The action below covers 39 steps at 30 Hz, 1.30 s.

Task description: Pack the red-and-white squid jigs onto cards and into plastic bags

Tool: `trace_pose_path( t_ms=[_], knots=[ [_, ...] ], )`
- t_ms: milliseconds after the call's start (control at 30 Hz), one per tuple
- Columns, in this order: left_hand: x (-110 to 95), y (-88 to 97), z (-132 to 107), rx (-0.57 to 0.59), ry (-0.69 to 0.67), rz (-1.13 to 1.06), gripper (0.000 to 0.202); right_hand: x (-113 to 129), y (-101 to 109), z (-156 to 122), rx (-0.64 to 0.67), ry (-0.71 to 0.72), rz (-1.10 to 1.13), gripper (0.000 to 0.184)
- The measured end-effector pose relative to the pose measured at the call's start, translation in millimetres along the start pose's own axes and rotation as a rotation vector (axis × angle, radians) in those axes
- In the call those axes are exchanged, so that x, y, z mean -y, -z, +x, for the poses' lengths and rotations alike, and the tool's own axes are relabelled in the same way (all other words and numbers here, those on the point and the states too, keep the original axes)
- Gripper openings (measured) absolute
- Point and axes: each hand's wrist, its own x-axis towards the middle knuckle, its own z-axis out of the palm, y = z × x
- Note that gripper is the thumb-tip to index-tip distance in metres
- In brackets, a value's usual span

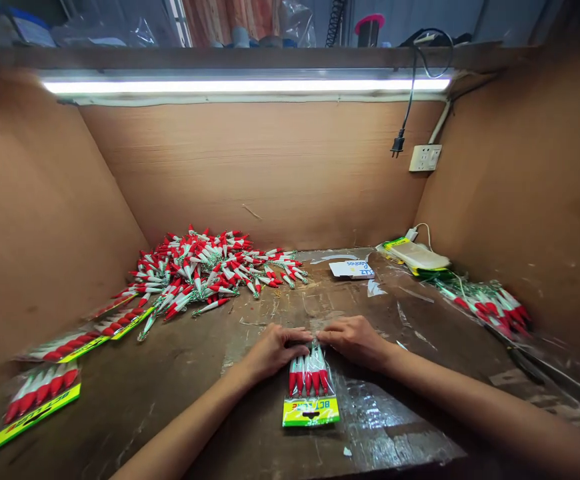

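A clear plastic packet of red-and-white fishing lures (311,377) lies flat on the table in front of me, its yellow-green header card towards me. My left hand (279,348) grips the packet's far end at the left corner, thumb and fingers together. At the right corner of that same end, my right hand (351,339) has its fingers closed on the plastic. The fingertips of both hands nearly meet, and they partly hide the far edge of the packet.
Loose lures form a big pile (205,267) at the back left. Filled packets (40,400) lie along the left side. Blank header packs (415,257) and a bunch of lures (495,307) sit at the right. A small white box (353,269) stands behind my hands. A plug (397,143) dangles above.
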Motion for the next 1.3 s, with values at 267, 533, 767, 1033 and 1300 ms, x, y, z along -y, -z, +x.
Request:
trace_pose_path(
  t_ms=[267,533,767,1033,1300],
  knots=[
    [-18,17.5,-38,0.225,-0.196,0.492,0.061,26,18,-21,0.119,0.151,-0.226,0.056],
    [-27,-4.4,-58,0.086,-0.037,0.594,0.100,30,32,-28,0.200,0.247,-0.052,0.048],
    [-27,-65.0,-55,-0.188,0.071,0.428,0.099,11,19,-43,0.050,-0.070,0.155,0.040],
    [-12,103.5,-117,-0.709,0.209,1.029,0.067,-19,6,-57,0.006,-0.136,0.151,0.049],
    [10,212.8,-119,-0.871,0.284,1.202,0.056,-112,6,-9,0.001,-0.350,-0.377,0.067]
  ],
)
